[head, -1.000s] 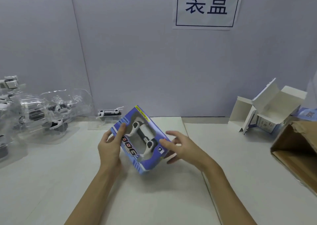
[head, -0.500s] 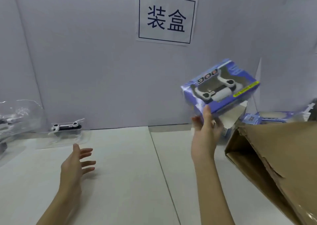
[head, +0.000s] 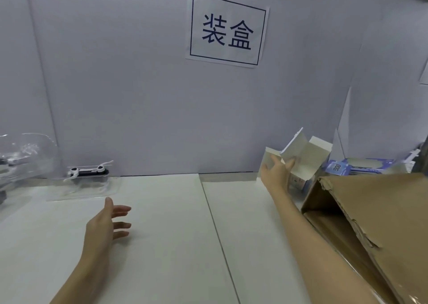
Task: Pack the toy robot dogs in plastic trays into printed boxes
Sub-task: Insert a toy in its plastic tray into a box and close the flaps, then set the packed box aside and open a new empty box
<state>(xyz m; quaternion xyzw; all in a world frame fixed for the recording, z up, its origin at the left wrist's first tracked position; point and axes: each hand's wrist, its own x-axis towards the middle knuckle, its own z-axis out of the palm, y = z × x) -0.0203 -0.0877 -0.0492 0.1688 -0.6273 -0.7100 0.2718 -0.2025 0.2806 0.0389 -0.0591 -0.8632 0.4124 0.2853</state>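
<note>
My right hand [head: 276, 173] reaches to the back right and grips an empty printed box [head: 303, 157] whose white flaps stand open. My left hand [head: 107, 222] hovers open above the white table [head: 162, 234], fingers spread and holding nothing. A toy robot dog in a clear plastic tray [head: 89, 175] lies at the back left by the wall. More clear trays with toys [head: 20, 157] are stacked at the far left edge. The packed blue box I held a moment ago is out of sight.
A large brown cardboard carton [head: 375, 222] lies open on its side at the right. Flat blue printed boxes [head: 356, 166] lie behind it. A grey partition with a paper sign [head: 227, 29] closes off the back.
My right hand no longer holds the packed blue box; it has dropped to the back right and taken hold of an empty box. My left hand stays open over the table.
</note>
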